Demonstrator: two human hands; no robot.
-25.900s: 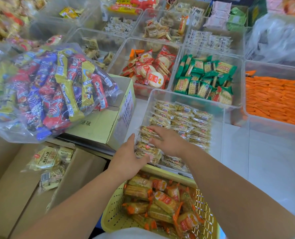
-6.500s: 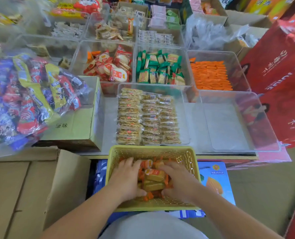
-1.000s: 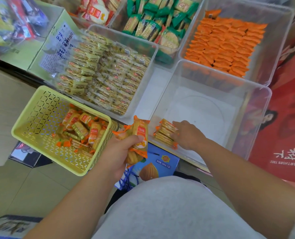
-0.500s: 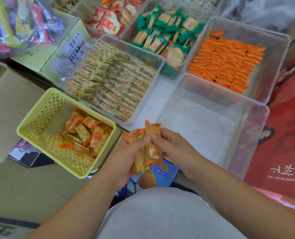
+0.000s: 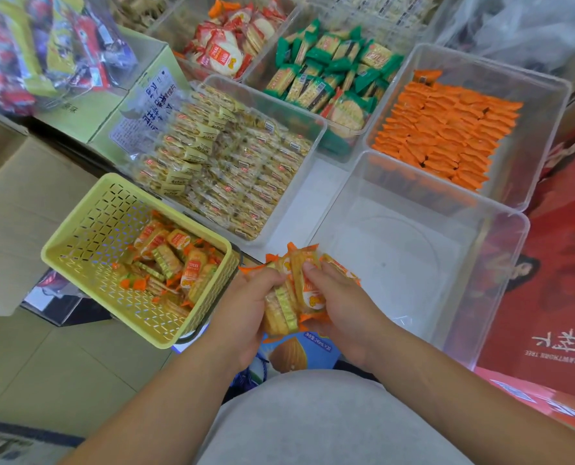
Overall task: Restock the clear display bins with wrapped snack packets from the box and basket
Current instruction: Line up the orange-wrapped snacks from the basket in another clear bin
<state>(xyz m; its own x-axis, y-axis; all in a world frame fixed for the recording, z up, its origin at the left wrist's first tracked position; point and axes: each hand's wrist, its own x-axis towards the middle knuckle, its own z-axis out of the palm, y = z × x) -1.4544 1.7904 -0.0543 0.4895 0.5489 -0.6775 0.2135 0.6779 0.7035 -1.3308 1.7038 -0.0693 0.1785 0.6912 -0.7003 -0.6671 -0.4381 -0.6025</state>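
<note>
The near bin has a second bin just behind it, with stacked packets inside. Left of the near bin, across a gap, a third bin holds rows of snacks. A basket lies further left of the near bin, with loose packs in it. At the near bin's front left corner, the left hand and right hand hold a bunch. A box stands at the near bin's right.

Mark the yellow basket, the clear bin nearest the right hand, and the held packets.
yellow basket [image 5: 111, 223], head view, inner perforated wall.
clear bin [image 5: 413, 263], head view, bare floor.
held packets [image 5: 279, 310], head view, cracker stack's visible side.
</note>
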